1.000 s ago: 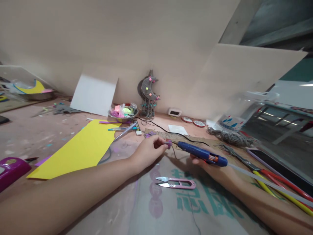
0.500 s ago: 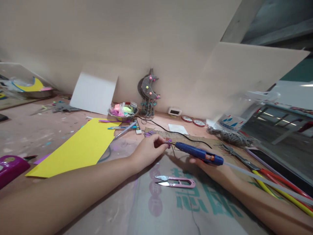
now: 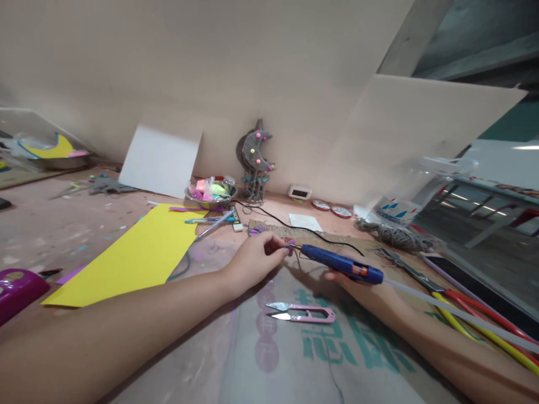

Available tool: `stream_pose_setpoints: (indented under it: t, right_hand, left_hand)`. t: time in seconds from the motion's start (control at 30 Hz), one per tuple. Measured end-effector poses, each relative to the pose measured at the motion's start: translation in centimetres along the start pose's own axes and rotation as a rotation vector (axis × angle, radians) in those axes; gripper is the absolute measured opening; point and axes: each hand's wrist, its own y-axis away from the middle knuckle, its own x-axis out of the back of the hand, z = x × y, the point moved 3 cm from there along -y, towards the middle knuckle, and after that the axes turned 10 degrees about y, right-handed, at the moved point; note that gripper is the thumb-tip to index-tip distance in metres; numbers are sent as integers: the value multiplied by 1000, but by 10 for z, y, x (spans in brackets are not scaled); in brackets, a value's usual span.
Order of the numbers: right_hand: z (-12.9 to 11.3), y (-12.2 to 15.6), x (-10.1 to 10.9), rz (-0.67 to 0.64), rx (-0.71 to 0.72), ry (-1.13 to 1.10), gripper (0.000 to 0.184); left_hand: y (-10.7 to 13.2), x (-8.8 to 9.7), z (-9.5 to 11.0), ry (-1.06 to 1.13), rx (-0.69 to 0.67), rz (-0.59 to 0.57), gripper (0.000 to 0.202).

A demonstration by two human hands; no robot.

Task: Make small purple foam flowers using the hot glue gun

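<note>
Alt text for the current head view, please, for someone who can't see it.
The right hand holds a blue glue gun, its tip at a small purple piece pinched in the left hand. Pink snips lie nearer the camera; yellow paper lies to the left.

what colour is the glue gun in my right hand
The glue gun is blue, clearest in the head view.
</note>
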Motion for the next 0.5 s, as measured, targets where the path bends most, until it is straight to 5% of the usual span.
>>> stream_pose_setpoints:
  t: [0.5]
  right_hand:
    - [2, 5, 3, -14, -25, 11, 19]
  left_hand:
    - [0, -1, 1, 13, -3, -13, 11]
